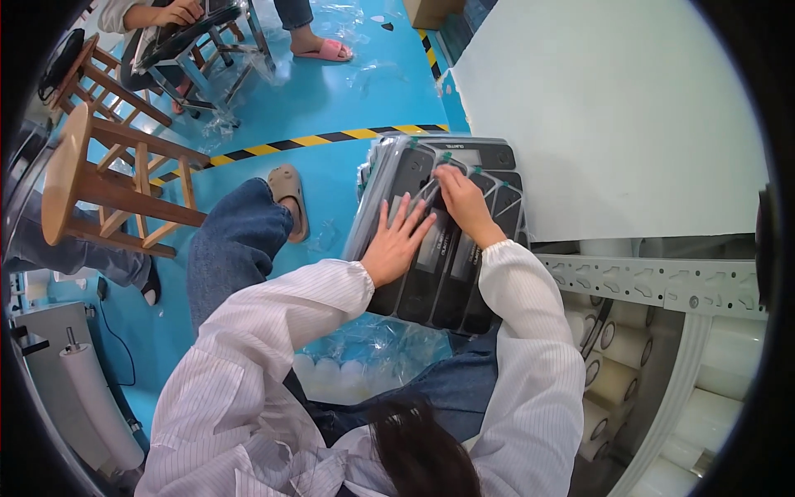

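Note:
A stack of black rectangular trays (431, 273) holding dark panel parts rests on my lap, wrapped partly in clear film. My left hand (396, 242) lies flat on the left side of the top tray, fingers spread. My right hand (465, 203) pinches at a small green tab (445, 157) near the tray's far end, fingers curled on a thin strip or film edge there. Both white striped sleeves come in from below.
A large white table top (613, 116) stands right of the trays. Rolls of white film (621, 364) sit under it, behind a grey slotted rail (662, 282). Wooden stools (91, 178) stand at left. Another person sits at the far left with a similar tray (178, 33).

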Tool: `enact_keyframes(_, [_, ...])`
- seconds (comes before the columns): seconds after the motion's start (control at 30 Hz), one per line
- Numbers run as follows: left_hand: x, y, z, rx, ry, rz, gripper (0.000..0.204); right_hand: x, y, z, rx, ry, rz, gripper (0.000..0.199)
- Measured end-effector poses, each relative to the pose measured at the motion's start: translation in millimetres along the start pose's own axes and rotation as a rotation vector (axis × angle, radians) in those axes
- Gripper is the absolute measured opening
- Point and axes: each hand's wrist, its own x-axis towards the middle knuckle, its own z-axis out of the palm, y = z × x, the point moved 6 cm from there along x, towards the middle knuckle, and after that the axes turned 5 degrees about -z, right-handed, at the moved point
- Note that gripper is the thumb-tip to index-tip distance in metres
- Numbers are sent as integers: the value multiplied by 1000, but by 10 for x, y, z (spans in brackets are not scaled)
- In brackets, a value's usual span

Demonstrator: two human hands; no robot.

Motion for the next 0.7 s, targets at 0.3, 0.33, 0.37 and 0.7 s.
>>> enact_keyframes(0.3, [-17,6,-66,-209,9,115,66,45,371,-111,162,248,217,39])
enact_keyframes(0.33, [-16,20,-96,-208,22,122,65,70,333,-99,24,169,102,35])
enact_keyframes(0.37, [2,12,-107,-221,30,125,63,120,308,-76,-116,96,-19,32])
enact_keyframes(0.7, [77,-98,-109,-514,151,-151,75,-366,-544,173,-33,-342,-25,10])
